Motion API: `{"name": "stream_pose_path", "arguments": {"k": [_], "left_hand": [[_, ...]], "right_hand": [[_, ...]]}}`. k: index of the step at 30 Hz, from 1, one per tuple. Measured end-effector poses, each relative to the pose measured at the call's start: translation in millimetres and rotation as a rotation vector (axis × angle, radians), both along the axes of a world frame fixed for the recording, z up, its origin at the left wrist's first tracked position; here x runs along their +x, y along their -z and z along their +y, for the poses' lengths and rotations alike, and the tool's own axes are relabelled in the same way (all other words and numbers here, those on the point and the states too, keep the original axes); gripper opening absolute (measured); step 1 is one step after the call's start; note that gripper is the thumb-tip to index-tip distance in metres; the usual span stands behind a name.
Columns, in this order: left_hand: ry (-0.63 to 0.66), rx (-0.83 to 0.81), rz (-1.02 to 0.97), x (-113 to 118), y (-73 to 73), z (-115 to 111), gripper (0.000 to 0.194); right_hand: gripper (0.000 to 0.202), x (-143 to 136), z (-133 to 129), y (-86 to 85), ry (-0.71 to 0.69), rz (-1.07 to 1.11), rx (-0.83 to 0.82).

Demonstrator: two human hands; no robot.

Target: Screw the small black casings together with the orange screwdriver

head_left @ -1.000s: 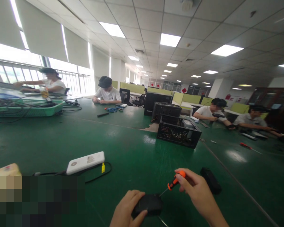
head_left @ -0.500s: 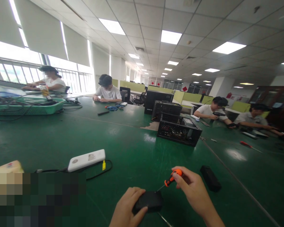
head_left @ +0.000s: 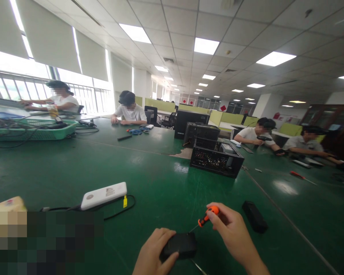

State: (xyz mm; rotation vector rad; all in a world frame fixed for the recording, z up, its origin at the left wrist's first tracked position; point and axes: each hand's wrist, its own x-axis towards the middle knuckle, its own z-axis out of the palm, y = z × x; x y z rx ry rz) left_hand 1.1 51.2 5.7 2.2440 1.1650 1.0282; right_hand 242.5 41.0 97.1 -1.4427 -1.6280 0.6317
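Observation:
Low in the view, my left hand (head_left: 157, 252) is closed around the left side of a small black box (head_left: 181, 245) on the green table. My right hand (head_left: 232, 233) grips an orange and black screwdriver (head_left: 208, 215) by its handle. The shaft slants down to the left, and its tip meets the far upper edge of the box; what it touches there is too small to make out. From under the box's near edge a thin metal rod (head_left: 199, 266) sticks out. Right of my right hand lies another black block (head_left: 254, 216).
A white power bank-like device (head_left: 104, 195) with a black cable lies left on the green table (head_left: 149, 172). An opened computer case (head_left: 217, 160) stands ahead, a green basket (head_left: 60, 133) of cables far left. A red screwdriver (head_left: 299, 176) lies right. Several people sit around the table.
Both hands, the black box and the screwdriver stay almost in place. The screwdriver handle and right hand have shifted very slightly. At far left a person's arm has moved a little outward.

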Motion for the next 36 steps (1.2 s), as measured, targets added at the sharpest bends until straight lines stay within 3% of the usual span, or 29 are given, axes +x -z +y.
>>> {"name": "stream_pose_path", "arguments": {"k": [7,12,16,19,22,27,32,36], "left_hand": [[0.012,-0.030,0.037,-1,0.5,1,0.032],[0.014,-0.029,0.038,0,1.0,1,0.033],[0.014,-0.011,0.034,0,0.7,1,0.033],[0.009,-0.003,0.033,-1,-0.7,1,0.032],[0.003,0.001,0.028,-1,-2.4,1,0.032],[0.006,0.008,0.026,0,-0.8,1,0.032],[0.009,0.006,0.028,-1,0.9,1,0.032],[0.010,0.007,0.018,-1,-1.3,1,0.033]], "right_hand": [[0.035,-6,-7,-8.9,-0.049,-0.069,0.064],[0.035,-9,-6,-7.5,-0.001,-0.023,0.093],[0.022,-15,-7,-10.9,0.059,-0.172,0.200],[0.028,-19,-7,-11.4,0.131,-0.204,0.277],[0.020,-19,-6,-9.4,0.046,-0.159,0.276],[0.035,-13,-5,-3.4,-0.084,-0.069,0.195],[0.023,-12,-2,-1.8,0.044,-0.157,0.239],[0.024,-12,-2,-4.6,0.121,-0.215,0.311]]}}
